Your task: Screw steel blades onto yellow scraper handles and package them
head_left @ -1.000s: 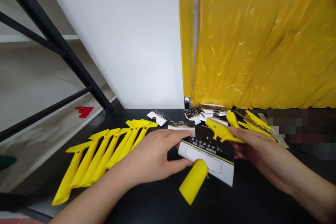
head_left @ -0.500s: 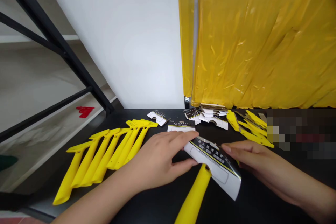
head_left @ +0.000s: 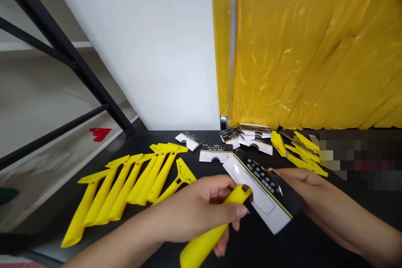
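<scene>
A yellow scraper handle (head_left: 209, 236) is gripped in my left hand (head_left: 207, 209), thumb on top near its upper end. That end meets the cut-out in a black and white printed card sleeve (head_left: 260, 190). My right hand (head_left: 301, 184) holds the card from its right side, with the fingertips partly hidden behind it. To the left, several yellow handles (head_left: 135, 180) lie in a slanted row on the black table. One more yellow handle (head_left: 182, 173) lies between that row and my left hand.
Loose printed cards (head_left: 216, 154) and a stack of cards (head_left: 256, 138) lie at the back of the black table (head_left: 122, 243). Yellow pieces (head_left: 303, 153) are heaped at the back right. A black metal frame (head_left: 78, 69) stands on the left.
My left hand has let go of the card and closed round the yellow handle, which is tilted further left. The card has turned slightly. Another yellow handle has come into view beside the row.
</scene>
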The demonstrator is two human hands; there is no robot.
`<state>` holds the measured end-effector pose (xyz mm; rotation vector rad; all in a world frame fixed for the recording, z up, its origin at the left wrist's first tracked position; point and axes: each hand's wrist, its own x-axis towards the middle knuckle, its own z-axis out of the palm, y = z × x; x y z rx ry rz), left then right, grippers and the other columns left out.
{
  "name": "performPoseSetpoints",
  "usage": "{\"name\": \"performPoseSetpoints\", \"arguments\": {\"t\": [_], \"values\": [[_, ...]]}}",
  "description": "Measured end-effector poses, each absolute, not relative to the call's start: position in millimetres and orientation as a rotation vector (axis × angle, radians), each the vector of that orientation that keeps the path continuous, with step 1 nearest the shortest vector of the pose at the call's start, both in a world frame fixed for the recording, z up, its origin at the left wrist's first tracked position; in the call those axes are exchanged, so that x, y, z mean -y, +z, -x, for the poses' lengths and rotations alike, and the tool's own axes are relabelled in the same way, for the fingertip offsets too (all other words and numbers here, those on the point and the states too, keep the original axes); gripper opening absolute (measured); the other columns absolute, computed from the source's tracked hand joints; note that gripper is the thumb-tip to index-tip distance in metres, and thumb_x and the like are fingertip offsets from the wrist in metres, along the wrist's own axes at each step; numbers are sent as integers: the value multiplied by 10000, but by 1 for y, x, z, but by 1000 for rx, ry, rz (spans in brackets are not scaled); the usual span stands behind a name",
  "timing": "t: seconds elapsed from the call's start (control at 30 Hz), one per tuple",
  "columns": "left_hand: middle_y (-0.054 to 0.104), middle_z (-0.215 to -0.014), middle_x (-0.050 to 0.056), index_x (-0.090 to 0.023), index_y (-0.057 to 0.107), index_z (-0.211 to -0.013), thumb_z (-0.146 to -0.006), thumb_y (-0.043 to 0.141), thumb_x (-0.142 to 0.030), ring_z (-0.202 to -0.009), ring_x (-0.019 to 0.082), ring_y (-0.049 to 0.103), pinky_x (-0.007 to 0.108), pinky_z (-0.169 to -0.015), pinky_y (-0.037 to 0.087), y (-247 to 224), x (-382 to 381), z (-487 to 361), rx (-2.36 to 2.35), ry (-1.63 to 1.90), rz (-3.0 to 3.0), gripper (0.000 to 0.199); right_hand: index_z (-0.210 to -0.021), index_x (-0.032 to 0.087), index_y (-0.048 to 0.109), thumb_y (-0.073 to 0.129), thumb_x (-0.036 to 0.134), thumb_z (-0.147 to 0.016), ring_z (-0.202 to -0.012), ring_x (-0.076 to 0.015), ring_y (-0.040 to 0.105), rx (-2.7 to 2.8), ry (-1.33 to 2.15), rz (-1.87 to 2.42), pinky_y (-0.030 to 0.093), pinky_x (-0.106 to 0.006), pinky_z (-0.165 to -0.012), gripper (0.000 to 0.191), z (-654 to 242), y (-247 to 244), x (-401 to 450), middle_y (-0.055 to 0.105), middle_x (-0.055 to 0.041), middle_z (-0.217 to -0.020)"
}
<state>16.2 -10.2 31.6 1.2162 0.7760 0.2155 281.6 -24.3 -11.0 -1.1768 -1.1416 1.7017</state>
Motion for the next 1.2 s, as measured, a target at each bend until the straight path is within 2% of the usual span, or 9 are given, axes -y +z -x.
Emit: {"name": "performPoseSetpoints", "arguments": {"t": [0.1, 0.2, 0.3, 0.43, 0.57, 0.7, 0.87, 0.97, 1.2], "values": [[615, -852, -31, -211, 570, -1001, -1009, 699, -415, -507, 50, 576, 166, -489, 461, 28, 7, -16, -769, 273, -1199, 242, -926, 248, 883, 800, 787, -762, -961, -339, 739, 1165, 1562, 1252, 594, -447, -881, 569, -281, -13, 24, 830, -114, -1018], [602, -837, -33, -207, 571, -1000, -1012, 698, -394, -500, 46, 546, 170, -485, 454, 28, 6, -16, -761, 350, -1204, 226, -1082, 269, 866, 711, 880, -763, -1101, -384, 713, 1130, 1399, 1285, 576, -504, -966, 706, -285, -18, 22, 805, -130, -1188], [600, -840, -32, -211, 571, -1051, -1021, 688, -386, -497, 46, 536, 173, -486, 450, 30, 6, -16, -756, 388, -1197, 212, -1244, 278, 806, 668, 882, -801, -1000, -344, 712, 1201, 1437, 1264, 591, -481, -881, 762, -289, -19, 21, 784, -125, -1180], [591, -825, -37, -213, 581, -1122, -1030, 677, -385, -493, 49, 530, 172, -483, 443, 33, 6, -15, -765, 393, -1213, 217, -1024, 243, 816, 768, 707, -860, -837, -235, 640, 1314, 1537, 1245, 548, -354, -764, 495, -287, -13, 22, 746, -67, -925], [596, -828, -37, -212, 616, -1170, -1033, 678, -378, -481, 40, 521, 162, -480, 428, 36, 4, -13, -764, 340, -1237, 224, -874, 225, 788, 810, 605, -873, -824, -204, 604, 1232, 1489, 1240, 511, -326, -767, 381, -286, -10, 21, 718, -41, -880], [631, -810, -25, -211, 628, -1230, -1015, 711, -392, -486, 50, 558, 154, -492, 443, 35, 3, -13, -772, 335, -1216, 293, -791, 215, 755, 816, 605, -864, -824, -204, 598, 1198, 1440, 1249, 498, -332, -767, 402, -289, -13, 19, 716, -41, -892], [728, -812, 46, -211, 561, -1321, -1063, 579, -526, -543, 147, 712, 224, -532, 577, 27, 5, -16, -726, 420, -1053, 407, -849, 225, 773, 811, 589, -878, -786, -194, 574, 1194, 1456, 1241, 474, -325, -742, 367, -288, -13, 19, 678, -21, -814], [763, -917, 75, -213, 564, -1213, -1069, 558, -530, -515, 162, 728, 243, -481, 589, 22, 6, -19, -712, 456, -985, 347, -819, 221, 777, 795, 613, -882, -771, -194, 565, 1250, 1453, 1248, 460, -321, -723, 397, -285, -13, 22, 670, -24, -781], [758, -837, 67, -177, 612, -1035, -1025, 626, -518, -458, 145, 681, 200, -405, 533, 24, 11, -24, -816, 669, -897, 341, -761, 233, 739, 597, 744, -965, -791, -240, 620, 1327, 1363, 1212, 514, -361, -750, 568, -280, -15, 25, 679, -58, -767]]}}
